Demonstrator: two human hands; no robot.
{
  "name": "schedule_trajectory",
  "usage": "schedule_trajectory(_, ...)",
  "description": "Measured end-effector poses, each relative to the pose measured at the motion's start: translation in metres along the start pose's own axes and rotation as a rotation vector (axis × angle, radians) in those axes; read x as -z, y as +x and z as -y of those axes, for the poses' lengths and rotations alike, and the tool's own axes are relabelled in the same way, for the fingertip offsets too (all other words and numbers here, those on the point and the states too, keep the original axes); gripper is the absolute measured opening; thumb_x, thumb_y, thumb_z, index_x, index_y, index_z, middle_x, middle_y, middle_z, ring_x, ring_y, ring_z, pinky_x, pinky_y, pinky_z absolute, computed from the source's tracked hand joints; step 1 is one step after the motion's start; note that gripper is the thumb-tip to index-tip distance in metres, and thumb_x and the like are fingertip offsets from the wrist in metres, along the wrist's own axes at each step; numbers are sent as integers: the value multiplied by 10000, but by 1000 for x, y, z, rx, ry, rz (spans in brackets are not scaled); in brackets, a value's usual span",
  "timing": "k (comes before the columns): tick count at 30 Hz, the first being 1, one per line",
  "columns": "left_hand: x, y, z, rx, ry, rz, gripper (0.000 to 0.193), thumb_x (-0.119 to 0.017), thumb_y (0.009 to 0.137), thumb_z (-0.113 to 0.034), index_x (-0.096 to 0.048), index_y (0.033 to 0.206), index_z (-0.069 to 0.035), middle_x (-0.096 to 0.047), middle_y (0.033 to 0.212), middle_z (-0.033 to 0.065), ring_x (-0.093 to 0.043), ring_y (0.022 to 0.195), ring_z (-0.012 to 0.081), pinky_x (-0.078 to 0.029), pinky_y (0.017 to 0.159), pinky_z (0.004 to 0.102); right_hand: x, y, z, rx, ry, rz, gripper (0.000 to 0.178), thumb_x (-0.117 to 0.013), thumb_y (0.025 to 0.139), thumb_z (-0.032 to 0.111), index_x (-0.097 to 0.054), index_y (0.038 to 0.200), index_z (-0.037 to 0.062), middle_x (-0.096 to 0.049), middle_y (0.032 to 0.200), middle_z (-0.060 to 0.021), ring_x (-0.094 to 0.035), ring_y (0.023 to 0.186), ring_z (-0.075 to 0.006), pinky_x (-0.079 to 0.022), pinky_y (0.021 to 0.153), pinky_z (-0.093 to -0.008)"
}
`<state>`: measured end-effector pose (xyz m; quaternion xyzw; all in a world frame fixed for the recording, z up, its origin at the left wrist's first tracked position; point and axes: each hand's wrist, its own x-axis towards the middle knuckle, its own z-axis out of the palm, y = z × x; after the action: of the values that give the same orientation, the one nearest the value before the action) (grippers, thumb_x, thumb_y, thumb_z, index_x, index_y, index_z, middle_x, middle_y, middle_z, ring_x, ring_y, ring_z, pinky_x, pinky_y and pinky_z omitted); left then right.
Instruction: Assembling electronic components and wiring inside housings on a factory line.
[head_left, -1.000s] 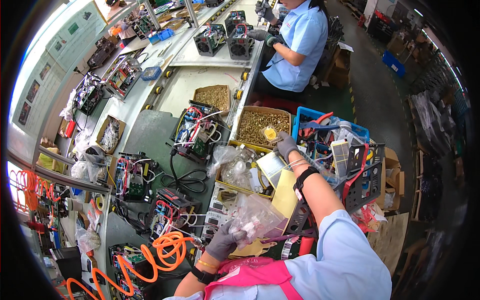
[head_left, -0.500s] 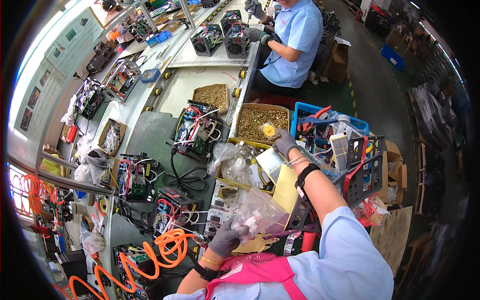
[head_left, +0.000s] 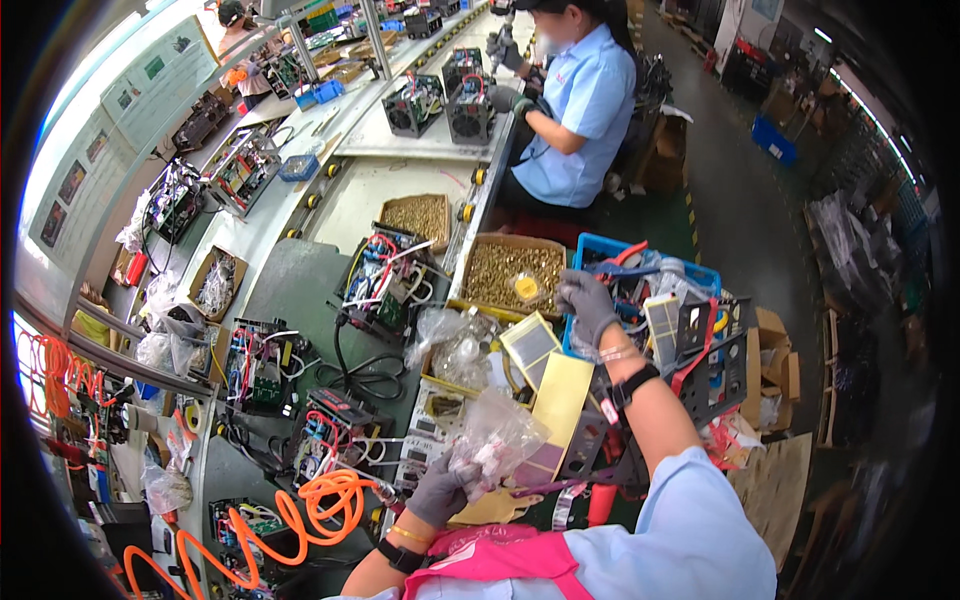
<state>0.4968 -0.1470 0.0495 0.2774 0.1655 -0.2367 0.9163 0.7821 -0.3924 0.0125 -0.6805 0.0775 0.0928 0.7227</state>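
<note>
My left hand (head_left: pixel 440 488), in a grey glove, grips a crumpled clear plastic bag (head_left: pixel 512 432) with small whitish and pink pieces inside. My right hand (head_left: pixel 590 305), also gloved, hovers between a cardboard box of brass-coloured screws (head_left: pixel 490 270) and a blue crate (head_left: pixel 590 250). Its fingers are loosely bent and apart, with nothing visible in them. A small clear item with a round yellow middle (head_left: pixel 526 288) lies on the screws, just left of those fingers. Below the right hand are a sheet of yellow labels (head_left: pixel 530 345) and a plain yellow card (head_left: pixel 562 395).
Tools and clear bags fill the crate. A yellow-edged tray (head_left: pixel 462 365) holds clear bags. Wired electronic units (head_left: pixel 388 275) stand leftward, with a black cable (head_left: pixel 365 375) and a coiled orange air hose (head_left: pixel 335 490). A co-worker (head_left: pixel 580 100) handles units farther up the line.
My right hand has let go of the yellow-centred item, which now rests on the screws, and has moved right and down. My left hand still holds the bag. The view has shifted slightly.
</note>
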Motion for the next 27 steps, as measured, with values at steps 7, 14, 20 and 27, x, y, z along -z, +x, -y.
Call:
schedule_trajectory(7, -1, 8, 2, -23, -37, -22, 529, -600, 850, 11, -379, 1329, -26, -520, 1230, 127, -580, 1054, 235, -526, 858, 366, -8, -95, 24, 56, -123, 506, 302, -577, 906, 134, -574, 1185, 17, -635, 969, -49, -601, 788, -103, -503, 680, -251)
schedule_trajectory(14, 8, 13, 5, 16, -53, -33, 529, -596, 850, 22, -378, 1328, -34, -545, 1196, 113, -590, 1046, 226, -516, 885, 349, -26, -178, 10, -232, -83, 811, 406, -642, 892, 254, -557, 1212, 18, -615, 954, -3, -551, 793, -78, -478, 717, -261)
schedule_trajectory(20, 14, 16, 8, -72, 211, 76, 403, -566, 905, -95, -445, 1280, -13, -555, 1169, 94, -587, 1022, 197, -480, 933, 356, -35, -197, 1, -176, 15, 526, 312, -652, 861, 69, -600, 1163, 5, -633, 1059, -13, -576, 926, -84, -498, 797, -253)
schedule_trajectory(27, -8, 2, 0, -31, -51, -26, 402, -530, 952, -252, -453, 1253, 2, -563, 1117, 104, -593, 983, 201, -524, 866, 355, -28, -206, 5, -102, 38, 430, 245, -636, 867, 119, -624, 1072, -13, -629, 822, 10, -546, 668, -47, -452, 579, -200)
